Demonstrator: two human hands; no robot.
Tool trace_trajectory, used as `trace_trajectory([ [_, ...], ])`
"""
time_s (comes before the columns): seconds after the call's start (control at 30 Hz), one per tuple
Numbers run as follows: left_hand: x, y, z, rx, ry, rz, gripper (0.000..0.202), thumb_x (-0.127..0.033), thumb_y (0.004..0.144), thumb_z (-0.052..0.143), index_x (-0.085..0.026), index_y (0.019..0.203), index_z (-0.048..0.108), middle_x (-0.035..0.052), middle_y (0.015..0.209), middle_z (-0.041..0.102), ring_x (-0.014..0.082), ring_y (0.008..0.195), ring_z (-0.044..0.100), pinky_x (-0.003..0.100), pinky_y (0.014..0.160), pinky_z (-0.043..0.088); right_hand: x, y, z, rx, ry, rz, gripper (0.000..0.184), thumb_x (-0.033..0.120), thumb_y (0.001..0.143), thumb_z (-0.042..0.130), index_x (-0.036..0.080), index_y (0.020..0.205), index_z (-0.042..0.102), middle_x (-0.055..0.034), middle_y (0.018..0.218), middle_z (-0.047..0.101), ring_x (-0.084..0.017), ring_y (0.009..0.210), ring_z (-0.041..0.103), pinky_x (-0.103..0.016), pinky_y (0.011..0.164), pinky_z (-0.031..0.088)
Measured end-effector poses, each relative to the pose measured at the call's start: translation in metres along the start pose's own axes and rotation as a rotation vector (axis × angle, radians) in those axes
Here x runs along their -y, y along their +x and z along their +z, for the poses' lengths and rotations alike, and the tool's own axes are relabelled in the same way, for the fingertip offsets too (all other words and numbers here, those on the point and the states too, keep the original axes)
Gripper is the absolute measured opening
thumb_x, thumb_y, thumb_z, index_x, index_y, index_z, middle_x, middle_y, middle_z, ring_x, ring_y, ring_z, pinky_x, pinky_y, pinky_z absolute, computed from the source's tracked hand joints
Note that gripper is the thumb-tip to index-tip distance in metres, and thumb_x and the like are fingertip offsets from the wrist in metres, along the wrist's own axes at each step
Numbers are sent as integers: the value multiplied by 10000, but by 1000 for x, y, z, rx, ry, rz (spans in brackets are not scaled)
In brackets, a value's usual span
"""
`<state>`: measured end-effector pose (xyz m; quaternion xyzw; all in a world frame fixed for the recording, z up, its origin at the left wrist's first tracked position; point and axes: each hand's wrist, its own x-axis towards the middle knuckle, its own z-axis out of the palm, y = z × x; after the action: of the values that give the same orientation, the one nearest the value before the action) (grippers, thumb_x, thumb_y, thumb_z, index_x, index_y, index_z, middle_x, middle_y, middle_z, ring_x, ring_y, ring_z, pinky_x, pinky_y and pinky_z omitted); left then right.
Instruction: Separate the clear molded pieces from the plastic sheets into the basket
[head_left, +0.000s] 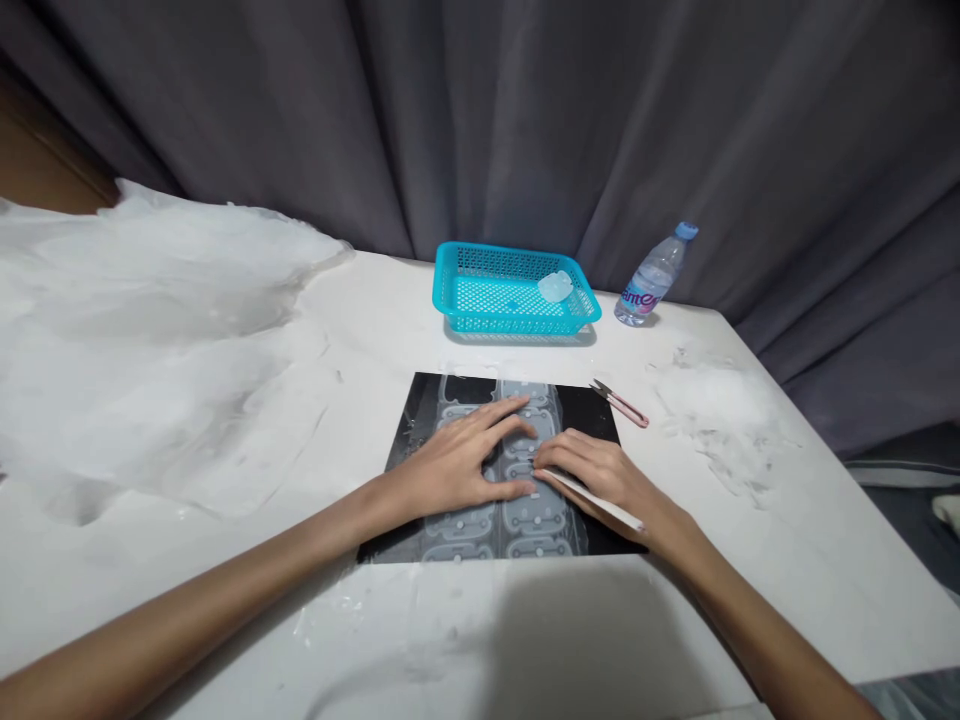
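Observation:
A clear silicone sheet (525, 510) moulded with rows of rounded shapes lies on a black mat (592, 410) in the middle of the white table. My left hand (461, 455) lies flat on the sheet with its fingers stretched out, pressing it down. My right hand (596, 470) is closed around a thin white stick-like tool (592, 497), whose tip meets the sheet beside my left thumb.
A turquoise plastic basket (514, 290) with a small clear piece in it stands behind the mat. A water bottle (654, 275) stands to its right. Pink snips (620, 403) lie by the mat's right corner. White film scraps (150, 330) pile at left and right (712, 410).

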<state>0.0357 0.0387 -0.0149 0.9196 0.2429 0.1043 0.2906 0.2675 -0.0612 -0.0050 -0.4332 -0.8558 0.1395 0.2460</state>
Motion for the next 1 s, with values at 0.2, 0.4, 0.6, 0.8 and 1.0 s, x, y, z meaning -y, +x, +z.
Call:
trace_trajectory([
  [0.2, 5, -1, 4, -4, -47, -45, 1054, -734, 878, 646, -228, 1663, 158, 178, 1735, 220, 386, 1559, 322, 557, 1221, 360, -14, 11, 0, -16, -29, 14, 241, 264, 1090, 459, 210, 1213, 659, -123, 1182, 699, -235, 1086, 677, -378, 938, 567],
  [0.4, 5, -2, 4, -2, -71, -61, 1189, -754, 858, 653, -220, 1684, -16, 202, 1754, 82, 403, 1597, 198, 571, 1246, 317, -55, 50, -27, -507, -11, 281, 232, 293, 1052, 505, 208, 999, 714, -99, 1031, 705, -272, 1017, 651, -444, 967, 506],
  [0.6, -1, -3, -3, -343, -186, -108, 767, -746, 857, 655, -198, 1377, 522, 202, 1570, 434, 374, 1475, 413, 552, 1173, 414, -13, 29, -39, -379, 196, 268, 155, 265, 1031, 588, 238, 1053, 739, -67, 1075, 717, -225, 1033, 684, -368, 938, 525],
  [0.8, -10, 7, -15, -134, -854, -433, 652, -787, 946, 409, -172, 915, 626, 60, 713, 705, 217, 640, 667, 314, 571, 496, 30, 17, -19, -195, 441, 195, 170, 230, 1035, 590, 243, 1119, 738, -71, 1163, 714, -200, 1094, 682, -353, 993, 531],
  [1.0, 0, 11, -7, -92, -967, -419, 479, -593, 781, 801, -172, 930, 628, 1, 681, 705, 125, 534, 572, 222, 515, 330, 16, 18, -23, -110, 470, 201, 224, 318, 1059, 555, 261, 1175, 738, -72, 1246, 667, -214, 1176, 626, -394, 1064, 485],
])
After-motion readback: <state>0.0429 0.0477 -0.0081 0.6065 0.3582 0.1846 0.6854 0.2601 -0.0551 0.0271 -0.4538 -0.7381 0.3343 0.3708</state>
